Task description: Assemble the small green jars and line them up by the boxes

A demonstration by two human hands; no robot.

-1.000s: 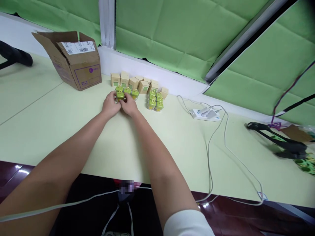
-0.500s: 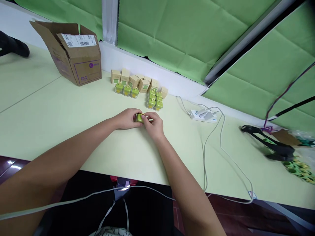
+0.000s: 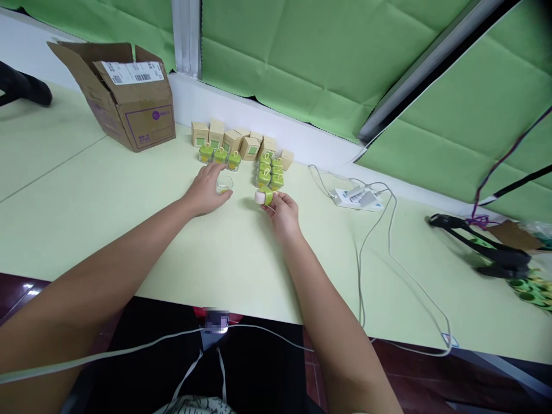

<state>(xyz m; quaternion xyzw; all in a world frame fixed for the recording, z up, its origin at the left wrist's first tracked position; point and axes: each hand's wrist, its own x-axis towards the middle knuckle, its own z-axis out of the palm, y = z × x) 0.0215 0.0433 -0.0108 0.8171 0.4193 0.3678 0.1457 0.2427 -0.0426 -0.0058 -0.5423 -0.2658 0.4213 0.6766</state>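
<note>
My right hand (image 3: 282,213) pinches a small green piece with a white end (image 3: 264,197) just above the pale green table (image 3: 107,195). My left hand (image 3: 206,188) rests on the table, fingers around a small clear cap (image 3: 224,183). Behind my hands stand three green items (image 3: 219,156) in a row and a cluster of several more (image 3: 269,171). A row of small tan boxes (image 3: 235,140) lines the wall behind them.
An open cardboard box (image 3: 129,98) sits at the back left. A white power strip (image 3: 357,198) with cables lies to the right. A black tool (image 3: 483,247) and green rings (image 3: 530,287) are at the far right. A white cord crosses below the table edge.
A second ago both hands were at the row of green items. They drew one back to the table's middle and have now parted: the left holds the clear cap, the right the green piece.
</note>
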